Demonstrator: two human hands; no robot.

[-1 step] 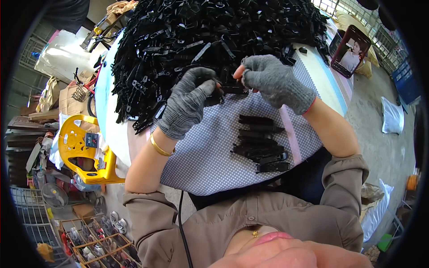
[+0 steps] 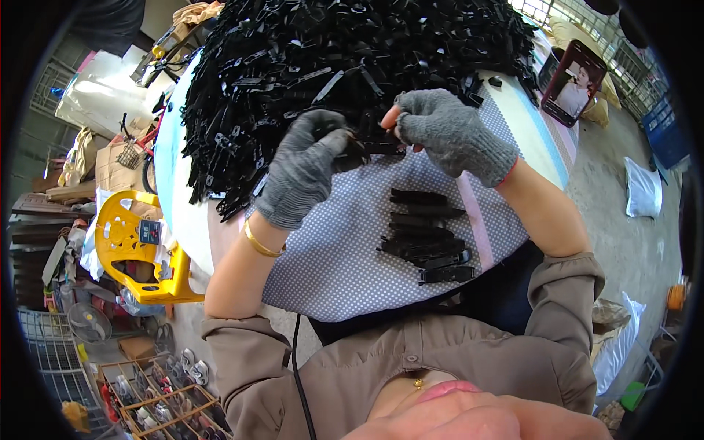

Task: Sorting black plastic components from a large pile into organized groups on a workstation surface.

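Note:
In grey fingerless gloves, both my hands meet at the near edge of a large heap of black clip-like pieces (image 2: 315, 66). My left hand (image 2: 304, 165) is closed, its thumb and fingers pinching a slim black clip-like piece (image 2: 356, 155). Close by on the right, my right hand (image 2: 447, 132) has its fingers curled toward that piece; what they grip, if anything, blends into the dark heap. Nearer to me, several black clips (image 2: 422, 242) lie side by side in a rough column on the dotted grey cloth (image 2: 330, 257).
A phone (image 2: 574, 84) showing a person stands at the table's right edge. To the left is a yellow plastic chair (image 2: 117, 227) with a small dark box on it. A shoe rack (image 2: 158, 400) and a fan (image 2: 89, 323) stand lower left; a black cable (image 2: 299, 374) hangs beside me.
My left hand's fingertips have shifted slightly left, away from my right hand. The right hand and the column of clips look nearly the same.

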